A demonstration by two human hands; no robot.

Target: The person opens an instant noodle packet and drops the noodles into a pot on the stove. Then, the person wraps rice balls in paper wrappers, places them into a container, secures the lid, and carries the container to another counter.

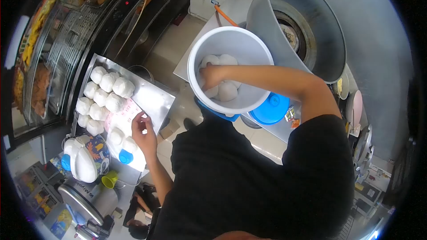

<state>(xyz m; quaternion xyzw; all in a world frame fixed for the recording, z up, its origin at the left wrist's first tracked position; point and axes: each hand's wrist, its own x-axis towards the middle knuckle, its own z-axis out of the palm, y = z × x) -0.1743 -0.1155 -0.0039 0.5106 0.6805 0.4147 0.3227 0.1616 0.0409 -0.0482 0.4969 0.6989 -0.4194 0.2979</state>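
"What's at the left?"

"Lower left, a silvery rounded appliance [106, 199] lettered 'Miyak', the ending unclear. Above it, wrinkled, roundish white bundles [101, 97] crowd a shiny metal tray [150, 94], beside a pink sheet [131, 108], its writing too blurred to read."

"And the left hand [143, 131]?"

"Left of centre, by the sheet, fingers loosely bent; I can't tell whether they pinch anything."

"The right hand [212, 76]?"

"Upper centre, inside a smooth white bucket [251, 55], among rounded white lumps [227, 91]; fingertips hidden, grip unclear."
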